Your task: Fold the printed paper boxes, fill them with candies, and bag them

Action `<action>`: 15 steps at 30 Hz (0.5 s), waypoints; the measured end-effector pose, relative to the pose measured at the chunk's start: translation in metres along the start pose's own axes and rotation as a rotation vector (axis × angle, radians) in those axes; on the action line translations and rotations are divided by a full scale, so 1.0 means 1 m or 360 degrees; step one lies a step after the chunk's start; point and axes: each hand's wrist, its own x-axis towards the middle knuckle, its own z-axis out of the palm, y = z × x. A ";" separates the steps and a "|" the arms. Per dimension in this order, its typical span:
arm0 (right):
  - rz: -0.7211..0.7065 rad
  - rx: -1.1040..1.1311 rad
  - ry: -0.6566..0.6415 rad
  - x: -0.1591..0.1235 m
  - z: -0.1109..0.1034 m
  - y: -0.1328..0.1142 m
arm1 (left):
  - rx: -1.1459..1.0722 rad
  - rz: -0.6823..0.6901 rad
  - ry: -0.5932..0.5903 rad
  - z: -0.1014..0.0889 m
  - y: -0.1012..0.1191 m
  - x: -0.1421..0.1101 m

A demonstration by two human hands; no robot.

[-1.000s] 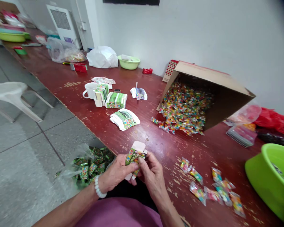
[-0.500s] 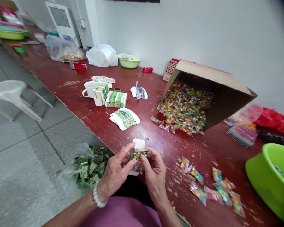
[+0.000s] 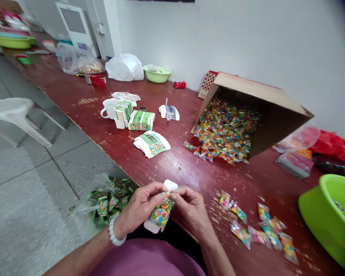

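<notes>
Between my two hands is a small green printed candy box, tilted, with white end flaps sticking out at the top and bottom. My left hand pinches its upper left side between thumb and fingers. The thumb and fingers of my right hand close on the upper right corner, by the top flap. To the right, several wrapped candies lie loose on the red table. Ahead are a fanned stack of flat green cartons and bundled cartons.
A cardboard box on its side spills wrapped candies onto the table. A green basin stands at the right edge. Below left, a clear bag holds filled green boxes. A white mug and a white stool are further left.
The candy box has tilted and come lower, showing more of its printed face and its bottom flap. Both my hands have shifted up to its top end.
</notes>
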 end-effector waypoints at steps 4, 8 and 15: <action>-0.0024 -0.0331 -0.0103 -0.001 -0.002 -0.003 | 0.0071 0.0054 -0.0014 -0.003 -0.005 -0.001; -0.0033 -0.0040 -0.0060 0.001 0.002 -0.002 | 0.0196 0.0075 -0.0038 -0.005 -0.003 -0.002; 0.0032 0.0037 -0.0090 0.003 0.003 0.003 | -0.0216 0.0053 0.0079 -0.001 -0.006 -0.003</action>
